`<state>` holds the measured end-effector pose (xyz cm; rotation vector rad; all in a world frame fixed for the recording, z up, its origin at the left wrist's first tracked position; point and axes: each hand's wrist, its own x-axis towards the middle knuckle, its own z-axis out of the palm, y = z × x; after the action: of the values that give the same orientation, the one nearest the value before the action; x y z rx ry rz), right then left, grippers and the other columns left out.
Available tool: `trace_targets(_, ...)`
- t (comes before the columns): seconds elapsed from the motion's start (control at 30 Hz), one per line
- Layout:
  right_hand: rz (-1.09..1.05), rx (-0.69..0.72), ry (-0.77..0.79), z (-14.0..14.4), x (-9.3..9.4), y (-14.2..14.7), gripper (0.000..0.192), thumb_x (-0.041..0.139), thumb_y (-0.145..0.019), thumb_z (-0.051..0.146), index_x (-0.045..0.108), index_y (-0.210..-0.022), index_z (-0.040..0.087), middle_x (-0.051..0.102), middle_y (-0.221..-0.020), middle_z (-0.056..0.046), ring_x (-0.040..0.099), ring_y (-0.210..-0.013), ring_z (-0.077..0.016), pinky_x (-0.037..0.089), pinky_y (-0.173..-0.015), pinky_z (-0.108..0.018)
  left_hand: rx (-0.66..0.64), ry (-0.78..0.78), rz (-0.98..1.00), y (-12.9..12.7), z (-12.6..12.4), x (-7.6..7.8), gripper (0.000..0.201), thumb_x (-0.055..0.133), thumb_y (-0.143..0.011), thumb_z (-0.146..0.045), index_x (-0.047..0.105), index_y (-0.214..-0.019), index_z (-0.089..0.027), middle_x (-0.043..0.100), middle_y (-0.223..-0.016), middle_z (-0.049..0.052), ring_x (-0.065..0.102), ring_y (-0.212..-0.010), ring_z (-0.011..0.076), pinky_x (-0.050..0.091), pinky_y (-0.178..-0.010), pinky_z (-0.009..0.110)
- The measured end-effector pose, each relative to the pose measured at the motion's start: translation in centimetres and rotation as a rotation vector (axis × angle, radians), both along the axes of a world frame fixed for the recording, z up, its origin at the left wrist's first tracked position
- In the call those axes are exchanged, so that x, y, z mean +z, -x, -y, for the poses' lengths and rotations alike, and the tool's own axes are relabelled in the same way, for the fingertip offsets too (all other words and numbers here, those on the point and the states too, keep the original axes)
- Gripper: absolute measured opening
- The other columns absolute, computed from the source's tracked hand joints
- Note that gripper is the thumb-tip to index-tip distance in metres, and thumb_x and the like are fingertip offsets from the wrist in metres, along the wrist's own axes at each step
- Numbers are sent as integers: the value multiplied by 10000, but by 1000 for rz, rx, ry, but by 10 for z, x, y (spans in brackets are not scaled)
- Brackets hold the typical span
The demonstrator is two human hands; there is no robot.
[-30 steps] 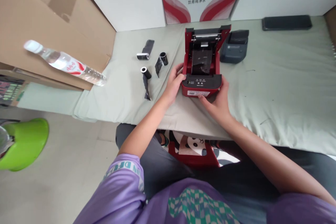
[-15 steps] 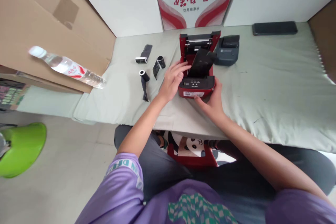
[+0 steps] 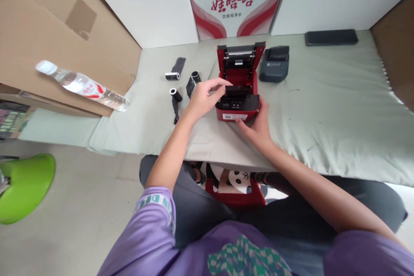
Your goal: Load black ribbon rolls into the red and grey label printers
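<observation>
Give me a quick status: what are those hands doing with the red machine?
Left hand fingers on black part in open red printer. Right hand bracing its front. Three black rolls lie left, not in the way.

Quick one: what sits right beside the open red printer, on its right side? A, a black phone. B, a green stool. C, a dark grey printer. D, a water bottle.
C: the dark grey printer stands just right of the red printer, whose lid is open.

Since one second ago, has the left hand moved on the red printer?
Yes. The left hand went from the red printer's left front corner up over its open bay.
</observation>
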<state>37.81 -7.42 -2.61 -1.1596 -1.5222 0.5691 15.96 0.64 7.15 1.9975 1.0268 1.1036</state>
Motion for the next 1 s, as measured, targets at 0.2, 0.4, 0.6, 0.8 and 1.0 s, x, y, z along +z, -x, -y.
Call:
trace_targets(0.2, -59, 0, 23, 0, 1, 1, 919, 812, -908, 597, 342, -1611, 237, 473, -1587, -214, 520, -1508, -401, 453, -1330, -691, -334, 196, -307, -12, -51, 29, 198, 843, -907, -365, 882, -1044, -227, 864, -1023, 49, 799, -953, 228, 639, -966, 388)
trace_targets(0.4, -64, 21, 28, -1, 3, 2, 904, 828, -898, 537, 342, -1606, 254, 472, -1573, -208, 520, -1502, -418, 444, -1323, -709, -226, 161, -784, -55, -83, 39, 53, 802, -785, -248, 839, -763, -217, 723, -665, 30, 769, -862, 273, 584, -922, 406)
trace_targets(0.6, -80, 27, 30, -3, 0, 1, 889, 820, -880, 472, 329, -1600, 292, 450, -1580, -186, 511, -1501, -409, 489, -1287, -690, -134, 160, -1141, -79, -70, 57, 212, 674, -868, -259, 867, -933, -201, 819, -923, 99, 770, -965, 300, 559, -923, 427)
trace_targets(0.8, -104, 26, 22, -6, -4, 2, 912, 831, -843, 505, 365, -1585, 254, 466, -1556, -196, 523, -1485, -400, 503, -1271, -672, -187, 117, -888, -57, -44, 72, 278, 727, -851, -221, 809, -1113, -182, 810, -1015, 86, 758, -942, 244, 573, -867, 368)
trace_targets(1.0, -122, 46, 34, -8, -6, 2, 942, 838, -844, 534, 350, -1595, 242, 457, -1583, -209, 535, -1479, -386, 520, -1251, -644, 51, 83, -247, 24, -26, 69, 414, 857, -901, -436, 672, -1213, -238, 755, -1065, 40, 722, -870, 166, 549, -738, 301)
